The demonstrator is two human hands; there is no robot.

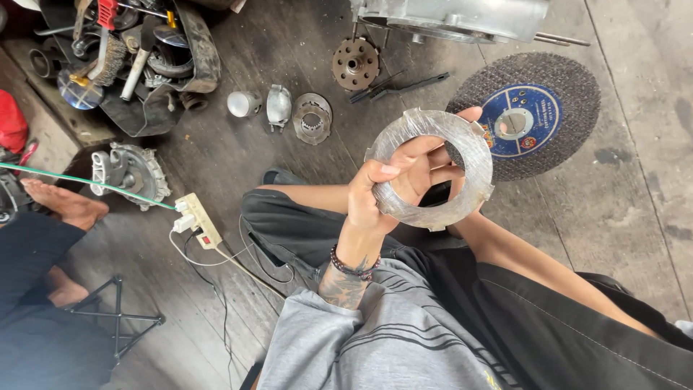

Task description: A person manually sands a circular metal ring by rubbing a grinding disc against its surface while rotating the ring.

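I hold a flat, scuffed metal ring plate (473,155) with notched tabs on its rim up in front of me, above my lap. My left hand (375,198), with a bead bracelet and a tattooed wrist, grips its left side, thumb on the front face and fingers showing through the hole. My right hand (469,114) is mostly hidden behind the plate. One fingertip shows over the upper right rim, and its forearm reaches in from the lower right.
On the floor lie a large grey cutting disc with a blue label (530,115), a white power strip (198,220), a finned engine cover (133,173), several small round parts (312,119), a tray of tools (123,58) and a silver engine case (447,18). Another person's bare foot (65,206) is at left.
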